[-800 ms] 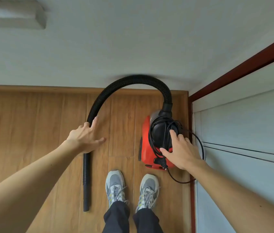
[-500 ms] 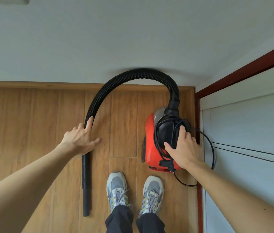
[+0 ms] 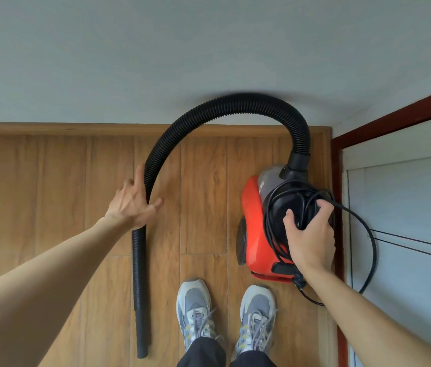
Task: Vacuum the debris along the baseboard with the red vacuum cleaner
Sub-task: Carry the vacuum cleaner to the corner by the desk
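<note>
The red vacuum cleaner (image 3: 253, 223) stands on the wooden floor in the corner at the right, with a black cord (image 3: 371, 242) wound round its black top. My right hand (image 3: 312, 235) is closed over that top and the cord loops. A black ribbed hose (image 3: 235, 105) arches from the vacuum up against the wall and down to the left; its stiff nozzle end (image 3: 141, 337) lies on the floor. My left hand (image 3: 133, 205) wraps the hose at mid-length, thumb on its right side. The wooden baseboard (image 3: 50, 129) runs along the far wall. I see no debris.
My two grey sneakers (image 3: 195, 313) stand between the nozzle and the vacuum. A dark red door frame (image 3: 338, 207) and a white panel (image 3: 407, 207) close the right side, right beside the vacuum. Part of the cord hangs loose against the panel.
My left hand has gone from hovering open to wrapping the hose. My right hand has gone from lying flat on the vacuum's top to curling its fingers round it and the cord.
</note>
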`<act>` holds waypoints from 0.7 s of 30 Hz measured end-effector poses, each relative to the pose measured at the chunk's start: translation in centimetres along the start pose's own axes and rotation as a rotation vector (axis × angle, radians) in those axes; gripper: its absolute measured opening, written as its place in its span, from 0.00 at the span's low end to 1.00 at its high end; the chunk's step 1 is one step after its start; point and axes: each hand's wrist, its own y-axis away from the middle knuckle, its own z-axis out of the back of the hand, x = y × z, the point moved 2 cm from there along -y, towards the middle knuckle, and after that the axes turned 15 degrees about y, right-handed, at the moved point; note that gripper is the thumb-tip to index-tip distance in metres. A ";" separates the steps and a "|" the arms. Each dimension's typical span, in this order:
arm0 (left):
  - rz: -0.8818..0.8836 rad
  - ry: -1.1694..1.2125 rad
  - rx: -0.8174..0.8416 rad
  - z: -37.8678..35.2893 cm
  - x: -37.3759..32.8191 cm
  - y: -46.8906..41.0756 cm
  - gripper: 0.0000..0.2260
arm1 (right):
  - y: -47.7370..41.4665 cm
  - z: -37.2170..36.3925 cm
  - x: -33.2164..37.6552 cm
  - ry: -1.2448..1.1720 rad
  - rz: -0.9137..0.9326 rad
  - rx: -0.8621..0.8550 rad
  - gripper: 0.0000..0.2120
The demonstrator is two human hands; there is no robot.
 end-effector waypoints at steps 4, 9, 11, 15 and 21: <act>0.010 0.146 -0.051 -0.9 1.0 -1.5 0.36 | -0.4 -1.0 -0.3 -0.084 -0.005 -0.038 0.23; -0.016 0.315 -0.144 -1.7 1.1 -2.7 0.31 | -0.8 -1.8 -1.1 -0.147 -0.002 -0.066 0.22; -0.052 0.377 -0.182 -2.0 0.6 -2.7 0.28 | -0.9 -2.0 -1.2 -0.211 0.011 -0.039 0.20; -0.092 0.452 -0.296 -2.4 0.3 -2.1 0.23 | -0.9 -1.9 -1.1 -0.343 0.039 0.002 0.16; -0.176 0.453 -0.304 -3.0 0.5 -0.8 0.22 | -1.1 -2.3 -1.6 -0.361 0.028 -0.025 0.18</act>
